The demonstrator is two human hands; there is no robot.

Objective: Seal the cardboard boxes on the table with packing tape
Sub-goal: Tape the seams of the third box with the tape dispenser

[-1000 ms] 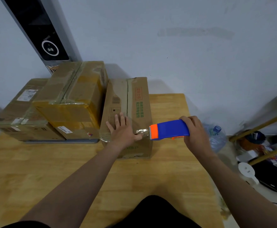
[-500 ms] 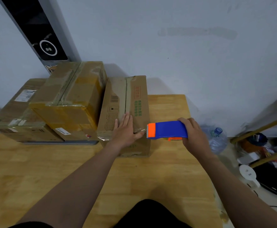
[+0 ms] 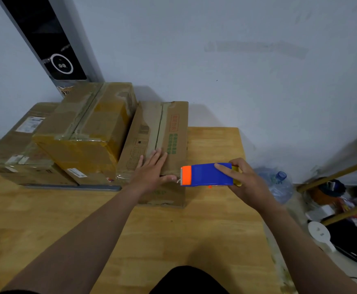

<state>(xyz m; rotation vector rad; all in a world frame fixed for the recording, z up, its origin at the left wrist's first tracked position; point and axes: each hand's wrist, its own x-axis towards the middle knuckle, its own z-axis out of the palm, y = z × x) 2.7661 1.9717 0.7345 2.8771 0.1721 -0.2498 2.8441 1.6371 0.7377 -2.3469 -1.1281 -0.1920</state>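
- Left hand (image 3: 152,172): flat, fingers straight, pressing on the top of the cardboard box (image 3: 169,132) at its near edge.
- Right hand (image 3: 245,181): grips the blue and orange tape dispenser (image 3: 206,174), toothed end just beside the left thumb.
- Box stands on the wooden desk (image 3: 215,225), beside two other taped boxes (image 3: 84,132).

Matt cardboard box (image 3: 152,132), glossy plastic dispenser (image 3: 207,174)

Three boxes (image 3: 152,136) on table (image 3: 211,145), apparently against the wall (image 3: 215,60)
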